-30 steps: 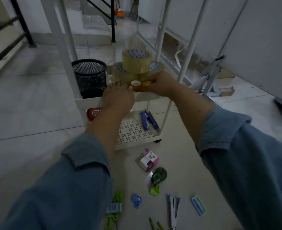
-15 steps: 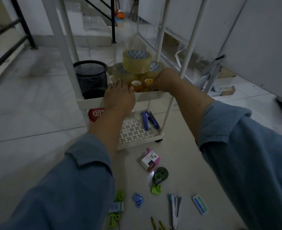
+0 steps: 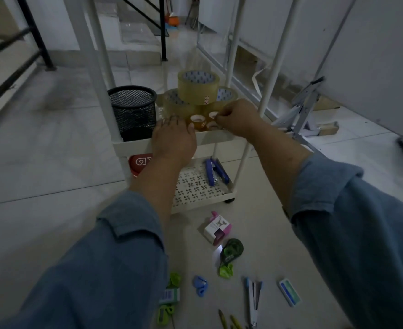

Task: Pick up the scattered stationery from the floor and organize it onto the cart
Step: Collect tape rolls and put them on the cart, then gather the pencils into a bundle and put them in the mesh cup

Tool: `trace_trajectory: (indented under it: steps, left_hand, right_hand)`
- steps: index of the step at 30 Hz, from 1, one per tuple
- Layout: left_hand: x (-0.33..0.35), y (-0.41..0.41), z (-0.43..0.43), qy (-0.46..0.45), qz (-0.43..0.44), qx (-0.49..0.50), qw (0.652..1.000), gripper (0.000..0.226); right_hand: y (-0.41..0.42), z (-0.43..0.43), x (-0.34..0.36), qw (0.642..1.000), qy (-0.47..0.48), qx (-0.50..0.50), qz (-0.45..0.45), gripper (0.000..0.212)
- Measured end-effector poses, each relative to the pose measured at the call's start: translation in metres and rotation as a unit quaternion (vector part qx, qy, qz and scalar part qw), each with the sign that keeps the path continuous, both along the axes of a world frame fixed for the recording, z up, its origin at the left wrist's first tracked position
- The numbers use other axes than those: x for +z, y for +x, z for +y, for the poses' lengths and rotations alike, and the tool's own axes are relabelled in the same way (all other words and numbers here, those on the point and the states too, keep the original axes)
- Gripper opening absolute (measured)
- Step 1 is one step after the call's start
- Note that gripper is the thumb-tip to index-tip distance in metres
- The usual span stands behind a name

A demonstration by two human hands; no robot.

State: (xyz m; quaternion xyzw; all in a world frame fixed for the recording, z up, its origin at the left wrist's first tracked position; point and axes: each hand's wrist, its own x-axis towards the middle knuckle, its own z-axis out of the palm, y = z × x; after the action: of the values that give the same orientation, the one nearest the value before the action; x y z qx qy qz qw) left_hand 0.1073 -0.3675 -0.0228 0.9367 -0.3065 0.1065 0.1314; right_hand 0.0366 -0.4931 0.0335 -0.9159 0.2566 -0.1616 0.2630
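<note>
Tape placement, cart (image 3: pixel 134 146) middle shelf.
Right hand (image 3: pixel 239 119) pinches small tape roll (image 3: pixel 213 114); left hand (image 3: pixel 174 140) flat, released, at its 8 o'clock. Judged light, rigid, slick: grip across rim.

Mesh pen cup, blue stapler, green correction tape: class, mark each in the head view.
Mesh pen cup (image 3: pixel 134 112): head view, front mesh wall.
Blue stapler (image 3: pixel 209 173): head view, blue body.
Green correction tape (image 3: pixel 232 249): head view, casing middle.
</note>
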Motion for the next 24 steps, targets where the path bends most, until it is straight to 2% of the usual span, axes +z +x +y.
trace_trajectory:
  steps: [3, 6, 9, 12, 15, 19, 24]
  left_hand:
    - [0.0, 0.0, 0.0, 0.001, -0.007, 0.0, 1.0, 0.049]
    - [0.0, -0.002, 0.001, -0.014, -0.011, -0.01, 1.0, 0.05]
    - [-0.003, -0.008, 0.01, -0.096, -0.033, -0.058, 0.993, 0.046]
    - [-0.012, -0.033, 0.026, -0.193, -0.025, -0.119, 0.974, 0.047]
    - [-0.037, -0.07, 0.045, -0.198, 0.024, -0.174, 0.964, 0.046]
    - [-0.092, -0.124, 0.083, -0.171, 0.126, -0.184, 0.96, 0.052]
    - [-0.167, -0.188, 0.137, -0.08, 0.3, -0.177, 0.934, 0.043]
  right_hand:
    - [0.001, 0.002, -0.003, 0.997, -0.073, 0.011, 0.035, 0.023]
    - [-0.003, 0.007, -0.007, 0.997, -0.076, -0.006, -0.003, 0.022]
    - [-0.014, 0.013, -0.012, 0.994, -0.056, -0.017, -0.093, 0.022]
    - [-0.036, 0.024, -0.026, 0.975, 0.027, -0.028, -0.217, 0.021]
    - [-0.068, 0.041, -0.053, 0.957, 0.076, -0.03, -0.279, 0.02]
    - [-0.122, 0.071, -0.109, 0.954, 0.139, -0.058, -0.258, 0.019]
    - [-0.201, 0.123, -0.208, 0.964, 0.211, -0.089, -0.136, 0.017]
